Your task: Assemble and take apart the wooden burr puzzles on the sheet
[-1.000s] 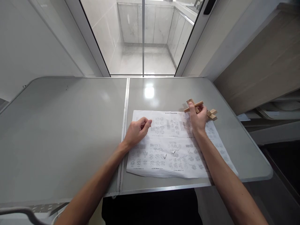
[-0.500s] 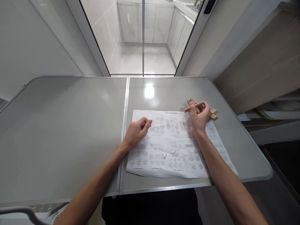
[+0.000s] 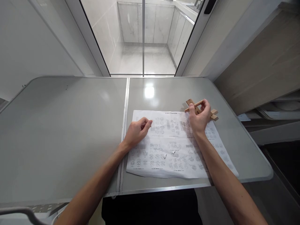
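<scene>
Head view: right hand point(image 3: 199, 120) grips wooden stick point(image 3: 196, 105) by far edge of printed sheet point(image 3: 161, 142), partly hiding wooden blocks point(image 3: 214, 117). Left hand point(image 3: 137, 131) curled closed over the sheet, palm out of my sight; I can't read the small print.

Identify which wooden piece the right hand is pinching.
The slim light-brown wooden stick pinched by the right hand, crossing over a broader wooden piece; other pieces show past the fingers.
</scene>
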The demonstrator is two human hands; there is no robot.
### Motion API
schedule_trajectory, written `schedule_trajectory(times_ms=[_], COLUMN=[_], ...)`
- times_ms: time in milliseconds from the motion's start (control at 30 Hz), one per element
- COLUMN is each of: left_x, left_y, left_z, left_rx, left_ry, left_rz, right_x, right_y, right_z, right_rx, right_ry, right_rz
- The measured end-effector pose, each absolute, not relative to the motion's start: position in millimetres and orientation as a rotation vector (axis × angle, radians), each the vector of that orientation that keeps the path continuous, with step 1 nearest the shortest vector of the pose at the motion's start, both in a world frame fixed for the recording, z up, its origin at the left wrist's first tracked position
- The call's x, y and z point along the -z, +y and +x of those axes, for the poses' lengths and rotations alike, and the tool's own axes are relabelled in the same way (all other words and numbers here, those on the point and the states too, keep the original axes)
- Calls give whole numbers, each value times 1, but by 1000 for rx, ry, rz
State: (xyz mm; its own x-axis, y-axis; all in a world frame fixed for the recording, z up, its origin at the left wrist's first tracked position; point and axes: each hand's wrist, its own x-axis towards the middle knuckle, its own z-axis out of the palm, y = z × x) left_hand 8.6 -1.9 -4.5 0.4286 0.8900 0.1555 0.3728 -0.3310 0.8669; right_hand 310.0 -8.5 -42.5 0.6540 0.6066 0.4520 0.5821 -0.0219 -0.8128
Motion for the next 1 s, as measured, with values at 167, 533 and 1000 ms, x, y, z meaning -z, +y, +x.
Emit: schedule_trajectory(times_ms=[167, 533, 1000], left_x=[2, 3, 9], left_y=[-2, -3, -8], left_z=[9, 10, 12], left_rx=[-832, -811, -690], left_ry=[1076, 1100, 1098], left_rz=[1893, 1970, 2406], right_x=[37, 14, 22], right_y=[-11, -32, -42], right_z=[309, 264, 243], right_rx=[116, -1, -442], right_ry=[-1084, -1629, -1950], right_rz=[-1657, -1316, -1360])
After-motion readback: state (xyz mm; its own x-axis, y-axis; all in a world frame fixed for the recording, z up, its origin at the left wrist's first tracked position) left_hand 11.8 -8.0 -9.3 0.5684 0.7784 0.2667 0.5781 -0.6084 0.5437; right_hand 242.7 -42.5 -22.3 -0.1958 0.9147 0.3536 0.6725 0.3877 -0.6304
